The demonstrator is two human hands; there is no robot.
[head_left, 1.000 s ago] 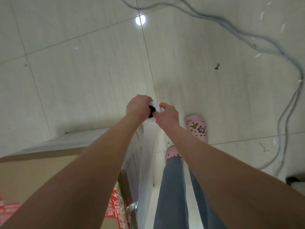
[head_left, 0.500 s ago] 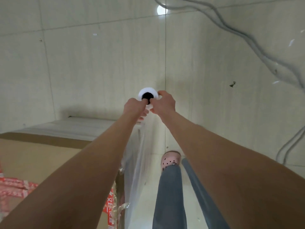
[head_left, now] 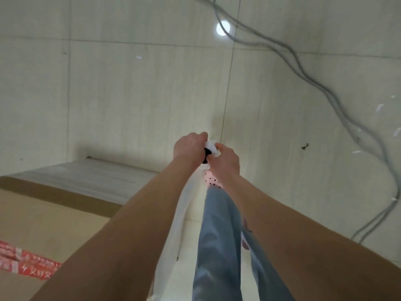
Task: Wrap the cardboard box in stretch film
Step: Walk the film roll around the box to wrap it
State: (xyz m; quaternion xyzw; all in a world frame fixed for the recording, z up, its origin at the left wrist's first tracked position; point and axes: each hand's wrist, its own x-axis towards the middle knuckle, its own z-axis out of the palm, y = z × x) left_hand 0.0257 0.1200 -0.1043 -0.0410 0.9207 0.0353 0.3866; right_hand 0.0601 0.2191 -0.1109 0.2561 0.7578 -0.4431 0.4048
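Change: both hands and roll lower than half a second ago.
Left hand [head_left: 189,148]: clamped on film roll [head_left: 210,149].
Right hand [head_left: 225,158]: clamped on roll's other side.
Stretch film [head_left: 173,231]: sheet trailing back alongside cardboard box [head_left: 50,220].
Box: left of hands.
Advice: keep film taut, roll level, circling close.

Your left hand [head_left: 189,148] and right hand [head_left: 225,158] hide most of the film roll [head_left: 211,147]. The cardboard box [head_left: 50,216] runs off the left edge; its red tape [head_left: 26,265] print blurs.
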